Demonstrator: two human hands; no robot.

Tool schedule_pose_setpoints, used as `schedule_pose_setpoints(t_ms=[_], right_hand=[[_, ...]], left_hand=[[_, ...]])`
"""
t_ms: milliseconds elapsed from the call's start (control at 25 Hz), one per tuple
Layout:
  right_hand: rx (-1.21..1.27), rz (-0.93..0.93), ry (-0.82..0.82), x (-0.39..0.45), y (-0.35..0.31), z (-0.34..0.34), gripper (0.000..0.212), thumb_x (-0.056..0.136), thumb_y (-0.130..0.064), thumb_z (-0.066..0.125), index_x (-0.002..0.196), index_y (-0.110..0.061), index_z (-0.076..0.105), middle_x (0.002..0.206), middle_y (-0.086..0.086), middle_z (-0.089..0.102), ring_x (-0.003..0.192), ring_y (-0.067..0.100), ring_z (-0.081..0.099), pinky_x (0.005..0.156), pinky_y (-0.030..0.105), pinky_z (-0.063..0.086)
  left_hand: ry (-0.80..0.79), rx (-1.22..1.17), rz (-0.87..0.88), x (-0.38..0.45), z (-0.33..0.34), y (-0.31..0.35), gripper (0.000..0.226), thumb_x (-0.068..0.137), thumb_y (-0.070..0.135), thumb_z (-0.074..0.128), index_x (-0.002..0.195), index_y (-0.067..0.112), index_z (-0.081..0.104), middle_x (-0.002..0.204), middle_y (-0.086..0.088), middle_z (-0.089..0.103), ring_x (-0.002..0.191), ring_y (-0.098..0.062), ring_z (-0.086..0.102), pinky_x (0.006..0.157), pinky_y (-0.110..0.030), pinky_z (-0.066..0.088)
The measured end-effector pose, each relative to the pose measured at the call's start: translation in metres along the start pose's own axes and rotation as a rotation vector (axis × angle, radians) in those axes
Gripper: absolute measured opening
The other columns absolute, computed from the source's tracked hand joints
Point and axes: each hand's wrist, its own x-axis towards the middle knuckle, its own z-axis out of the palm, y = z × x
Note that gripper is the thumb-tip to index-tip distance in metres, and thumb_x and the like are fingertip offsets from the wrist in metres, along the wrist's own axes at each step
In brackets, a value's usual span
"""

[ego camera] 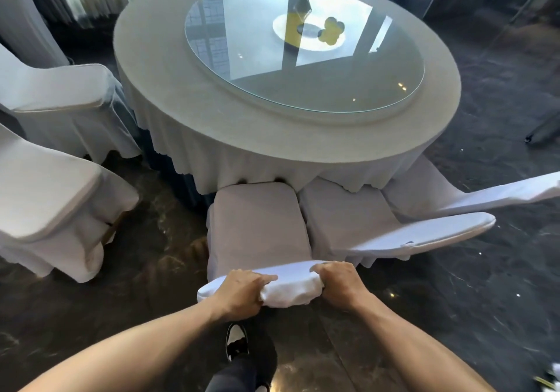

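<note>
A chair in a white cloth cover [257, 225] stands right in front of me, its seat pushed up to the round table [212, 113]. My left hand [242, 291] grips the top of the chair's backrest at its left part. My right hand [339, 282] grips the same backrest top at its right end. The white cover [291, 288] is bunched between the two hands. Both my forearms reach in from the bottom of the view.
The table wears a pale draped cloth and carries a glass turntable [303, 52] with a white plate [306, 32] and a table stand. Two more covered chairs [409, 231] crowd in on the right, two [54, 204] stand on the left. Dark marble floor [485, 270] surrounds; my shoe [237, 340] is below.
</note>
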Motion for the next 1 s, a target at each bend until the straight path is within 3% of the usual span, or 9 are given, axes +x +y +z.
schedule_pose_setpoints(t_ms=[160,280,440,560,640,760,840,1000], right_hand=[[0.001,-0.034,0.038,0.002,0.022,-0.001,0.042,0.069,-0.035,0.056,0.108,-0.025,0.069,0.106,-0.004,0.073,0.102,0.020,0.066,0.084,0.039,0.053],[0.054,-0.010,0.111,0.000,0.029,0.012,0.036,0.075,-0.027,0.061,0.108,-0.025,0.073,0.107,-0.004,0.074,0.103,0.019,0.068,0.090,0.034,0.052],[0.089,-0.047,0.119,-0.001,0.031,0.021,0.032,0.069,-0.024,0.068,0.100,-0.025,0.075,0.096,-0.004,0.076,0.091,0.019,0.071,0.082,0.033,0.054],[0.113,-0.107,0.094,-0.003,0.037,0.022,0.029,0.059,-0.031,0.073,0.088,-0.028,0.074,0.084,-0.009,0.075,0.080,0.014,0.071,0.071,0.025,0.053],[0.123,-0.148,0.068,-0.005,0.046,0.026,0.030,0.060,-0.030,0.071,0.089,-0.027,0.073,0.086,-0.007,0.075,0.082,0.017,0.071,0.072,0.027,0.052],[0.082,-0.210,0.001,-0.012,0.052,0.015,0.036,0.068,-0.028,0.066,0.103,-0.024,0.072,0.099,-0.002,0.075,0.094,0.023,0.069,0.083,0.033,0.052],[0.033,-0.247,-0.005,-0.002,0.056,0.007,0.038,0.074,-0.028,0.060,0.111,-0.023,0.070,0.109,-0.001,0.072,0.104,0.022,0.066,0.090,0.033,0.050],[-0.034,-0.215,0.003,0.020,0.059,-0.018,0.029,0.076,-0.032,0.058,0.102,-0.025,0.068,0.100,-0.003,0.072,0.098,0.020,0.066,0.075,0.029,0.044]], left_hand=[[0.036,-0.067,0.005,0.012,0.013,0.020,0.064,0.076,0.017,0.053,0.139,0.030,0.050,0.131,0.005,0.063,0.121,-0.021,0.056,0.098,-0.032,0.045],[0.040,-0.077,-0.031,0.014,0.025,0.028,0.067,0.073,0.015,0.052,0.137,0.033,0.050,0.126,0.008,0.064,0.115,-0.022,0.059,0.092,-0.034,0.048],[0.079,-0.071,-0.079,0.007,0.033,0.031,0.069,0.067,0.016,0.056,0.133,0.037,0.054,0.123,0.013,0.066,0.109,-0.019,0.063,0.087,-0.032,0.052],[0.098,-0.140,-0.126,0.001,0.033,0.045,0.074,0.039,0.021,0.074,0.111,0.038,0.069,0.096,0.019,0.073,0.083,-0.008,0.070,0.063,-0.021,0.055],[0.177,-0.092,-0.157,-0.004,0.040,0.058,0.078,0.027,0.021,0.076,0.103,0.037,0.073,0.091,0.020,0.074,0.075,-0.005,0.070,0.058,-0.018,0.054],[0.087,-0.178,-0.274,-0.012,0.058,0.074,0.076,0.048,0.014,0.067,0.119,0.040,0.066,0.111,0.017,0.071,0.096,-0.012,0.070,0.077,-0.024,0.054],[0.136,-0.130,-0.316,-0.005,0.050,0.079,0.074,0.061,0.015,0.063,0.130,0.042,0.058,0.125,0.017,0.064,0.115,-0.011,0.062,0.093,-0.026,0.048],[0.101,-0.110,-0.371,0.024,0.021,0.075,0.065,0.079,0.019,0.057,0.136,0.048,0.048,0.134,0.017,0.059,0.124,-0.010,0.053,0.100,-0.025,0.039]])
